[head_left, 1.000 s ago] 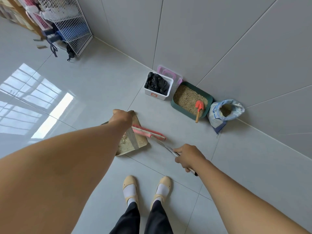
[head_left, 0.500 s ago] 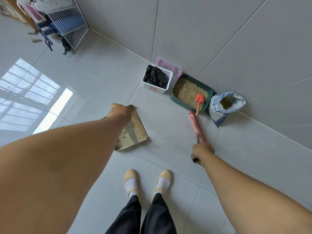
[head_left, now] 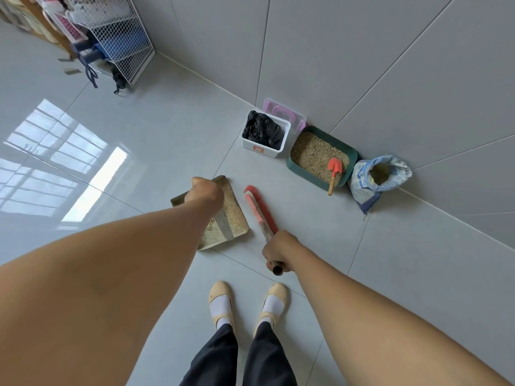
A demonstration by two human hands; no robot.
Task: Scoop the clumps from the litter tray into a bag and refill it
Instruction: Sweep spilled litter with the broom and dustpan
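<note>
My left hand (head_left: 204, 190) grips the handle of a tan dustpan (head_left: 237, 221) that rests on the floor with litter grains in it. My right hand (head_left: 281, 250) is closed around the handle of a red-bristled broom (head_left: 259, 208), whose head lies on the floor just right of the dustpan. By the wall sits the green litter tray (head_left: 352, 156) filled with litter, with a small red scoop (head_left: 333, 169) lying in it. Left of the tray is a white bin (head_left: 263, 149) holding a black bag (head_left: 262, 130). An open litter sack (head_left: 379, 178) leans at the tray's right.
A clear box with pink lid clips (head_left: 285, 114) stands behind the bin against the wall. A white wire rack (head_left: 111, 32) with clothes is at the far left. My feet in beige shoes (head_left: 248, 302) stand just behind the dustpan on the grey tiled floor.
The broom head swung from across the dustpan out toward the tray, then came back beside the dustpan's right edge. My right hand moved with it. The dustpan stayed put.
</note>
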